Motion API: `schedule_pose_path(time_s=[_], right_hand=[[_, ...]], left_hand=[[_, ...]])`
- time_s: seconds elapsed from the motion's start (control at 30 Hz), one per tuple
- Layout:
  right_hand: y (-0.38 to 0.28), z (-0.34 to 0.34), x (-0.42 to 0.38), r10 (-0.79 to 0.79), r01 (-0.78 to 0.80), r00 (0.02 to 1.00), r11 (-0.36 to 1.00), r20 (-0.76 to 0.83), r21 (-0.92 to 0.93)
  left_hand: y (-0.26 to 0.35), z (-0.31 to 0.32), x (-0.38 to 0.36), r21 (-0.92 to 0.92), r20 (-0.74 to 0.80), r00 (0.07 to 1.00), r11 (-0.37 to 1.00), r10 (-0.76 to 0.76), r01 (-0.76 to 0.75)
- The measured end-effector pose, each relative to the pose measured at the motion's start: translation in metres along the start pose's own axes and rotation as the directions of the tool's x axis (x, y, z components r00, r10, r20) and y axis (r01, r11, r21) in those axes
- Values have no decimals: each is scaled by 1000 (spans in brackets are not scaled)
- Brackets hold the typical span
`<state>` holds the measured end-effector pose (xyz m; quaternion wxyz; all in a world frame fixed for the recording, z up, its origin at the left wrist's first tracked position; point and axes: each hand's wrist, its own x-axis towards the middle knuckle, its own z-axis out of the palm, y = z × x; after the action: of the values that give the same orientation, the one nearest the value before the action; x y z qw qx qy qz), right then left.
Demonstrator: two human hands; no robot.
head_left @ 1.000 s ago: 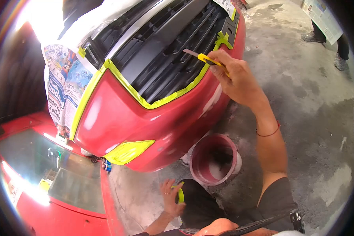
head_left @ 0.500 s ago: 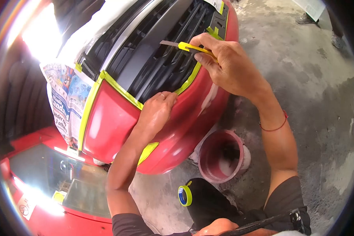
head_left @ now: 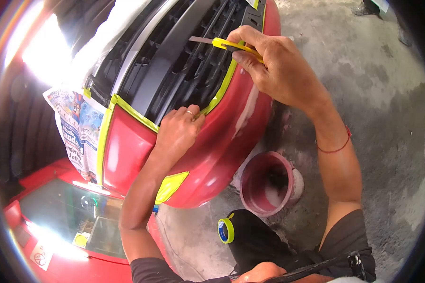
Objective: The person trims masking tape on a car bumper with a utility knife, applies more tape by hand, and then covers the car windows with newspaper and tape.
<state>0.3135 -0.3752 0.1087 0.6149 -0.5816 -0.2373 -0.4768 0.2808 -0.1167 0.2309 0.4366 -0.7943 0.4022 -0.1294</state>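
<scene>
My right hand grips a yellow utility knife, its thin blade extended and pointing left above the black grille. The blade appears apart from the grille slats. My left hand rests at the grille's lower corner, its fingers curled down onto the yellow-green masking tape that follows the grille edge. The fingertips are partly hidden where they meet the tape. Around both hands is the red car bumper, with a pale sanded-looking streak on its right side.
Newspaper is taped on the left of the bumper. A reddish bucket stands on the concrete floor. A tape roll lies by my dark-clothed leg. Another red vehicle is at lower left. Someone's foot shows at top right.
The view has shifted slightly, so the bumper sits a little higher and further left. My left hand stays at the grille's lower edge, and the knife remains in my right hand.
</scene>
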Motion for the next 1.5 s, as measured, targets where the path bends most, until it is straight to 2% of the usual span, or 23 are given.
schedule_pose_path(time_s=[0.07,0.2,0.27,0.3,0.33,0.37,0.4,0.47,0.5,0.53,0.57,0.6,0.67,0.73,0.8,0.83,0.87,0.93,1.2,1.3,1.37,1.4,1.5], right_hand=[[-1,-1,1,-18,20,997,1000,-79,23],[-10,-14,5,53,-54,998,996,-18,-71],[-17,-23,8,87,-87,996,993,2,-77],[-19,-29,8,88,-88,996,993,-2,-81],[-21,-32,7,104,-106,994,992,-31,-67],[-23,-36,9,117,-120,992,992,-55,-50],[-30,-44,12,112,-115,992,992,-50,-47],[-46,-60,20,328,-327,943,945,62,-30],[-40,-59,17,312,-311,947,950,76,-27],[-28,-58,10,246,-246,969,969,-17,-7],[-20,-59,9,170,-170,980,985,-107,12],[-19,-61,10,164,-160,978,986,-130,37],[-17,-68,8,187,-179,973,981,-137,70],[-14,-72,5,193,-186,977,980,-89,74],[-15,-72,4,321,-322,937,947,-136,17],[-14,-70,4,300,-301,948,954,-107,6],[-14,-67,4,333,-332,938,943,-99,26],[-18,-57,4,362,-360,928,932,-86,48],[-22,-36,3,319,-320,947,947,23,20],[-9,-33,-2,351,-349,936,933,-11,88],[18,-35,-9,371,-383,922,916,-109,-122],[21,-32,-11,451,-459,889,870,-83,-181],[0,4,-18,356,-341,934,910,25,-234]], left_hand=[[4,0,0,37,-32,999,999,-17,18],[6,9,-4,138,-104,994,989,-36,50],[-3,6,-7,10,-141,989,999,-48,50],[-4,1,-10,11,-144,989,999,-43,45],[-4,-5,-19,-320,-255,940,937,-225,137],[-1,-12,-30,-622,-292,855,764,-428,170],[4,-18,-43,-621,-292,852,764,-434,176],[24,-29,-77,-689,-377,655,671,-655,274],[40,-24,-94,-818,-299,636,535,-711,213],[61,-18,-112,-913,-216,619,380,-755,146],[84,-18,-128,-835,-99,666,426,-739,348],[107,-18,-146,-715,35,677,455,-735,531],[149,25,-194,-752,163,748,410,-643,516],[194,40,-214,-802,345,691,183,-636,569],[248,48,-220,-813,375,643,96,-668,574],[264,47,-216,-811,414,617,37,-670,584],[270,48,-215,-819,413,602,10,-684,573],[269,37,-212,-759,406,665,175,-627,628],[282,56,-223,-779,358,597,123,-718,615],[283,54,-222,-784,332,570,116,-752,610],[286,49,-221,-794,329,556,95,-763,600],[283,45,-221,-789,333,550,94,-766,608],[281,45,-220,-781,330,545,102,-771,617]])
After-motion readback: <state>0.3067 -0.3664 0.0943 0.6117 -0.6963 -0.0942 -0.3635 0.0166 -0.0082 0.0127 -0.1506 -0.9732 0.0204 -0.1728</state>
